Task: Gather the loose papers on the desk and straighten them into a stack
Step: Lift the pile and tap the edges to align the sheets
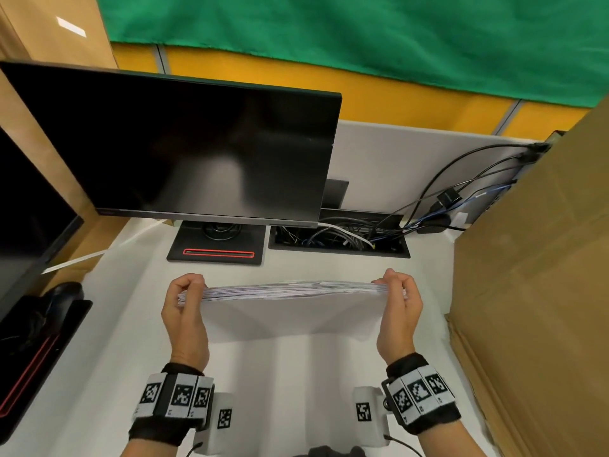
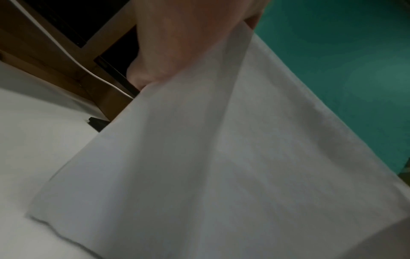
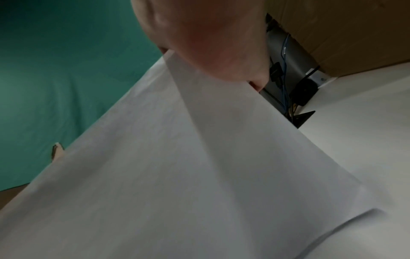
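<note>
A bundle of white papers stands on its lower long edge on the white desk, in front of me. My left hand grips its upper left corner, fingers curled over the top edge. My right hand grips the upper right corner the same way. The top edges of the sheets look roughly level, with a few ends sticking out at the left. In the left wrist view the papers fill the frame below my palm. The right wrist view shows the papers beneath my palm.
A dark monitor on a black stand is behind the papers. A cable tray with wires lies at the back right. A large cardboard box walls the right side. A second monitor stands at the left.
</note>
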### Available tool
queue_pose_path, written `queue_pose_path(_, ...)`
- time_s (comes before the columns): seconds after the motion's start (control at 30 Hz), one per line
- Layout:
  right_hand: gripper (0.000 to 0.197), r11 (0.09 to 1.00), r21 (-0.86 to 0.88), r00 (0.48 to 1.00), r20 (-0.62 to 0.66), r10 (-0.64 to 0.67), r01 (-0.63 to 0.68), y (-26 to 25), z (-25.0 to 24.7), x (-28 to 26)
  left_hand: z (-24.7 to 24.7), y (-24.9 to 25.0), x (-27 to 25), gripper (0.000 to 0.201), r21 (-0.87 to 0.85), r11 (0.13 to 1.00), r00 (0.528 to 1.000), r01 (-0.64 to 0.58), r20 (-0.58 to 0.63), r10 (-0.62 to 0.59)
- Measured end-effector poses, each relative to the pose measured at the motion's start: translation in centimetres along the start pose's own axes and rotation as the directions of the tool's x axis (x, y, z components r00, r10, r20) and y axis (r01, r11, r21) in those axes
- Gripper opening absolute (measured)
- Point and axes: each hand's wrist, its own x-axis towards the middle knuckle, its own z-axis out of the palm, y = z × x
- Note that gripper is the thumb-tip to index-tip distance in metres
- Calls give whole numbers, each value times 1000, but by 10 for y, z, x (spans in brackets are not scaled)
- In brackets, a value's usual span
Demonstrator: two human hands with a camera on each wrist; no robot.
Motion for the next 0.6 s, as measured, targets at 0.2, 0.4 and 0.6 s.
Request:
queue_pose_path(0.2,33,999,11,993,-112,47,-46,2,1,5,8,7,0,21,43,999,1000,10,-23,-9)
queue_pose_path(0.4,51,1000,-14,974,-225,23,-26,2,13,10,2,31,-5,22,504,837,970,-211,2,244)
queue_pose_path(0.6,53,999,-31,978,-207,16,-23,2,15,17,70,56,-27,95,601,-85,603,-795,766,-223)
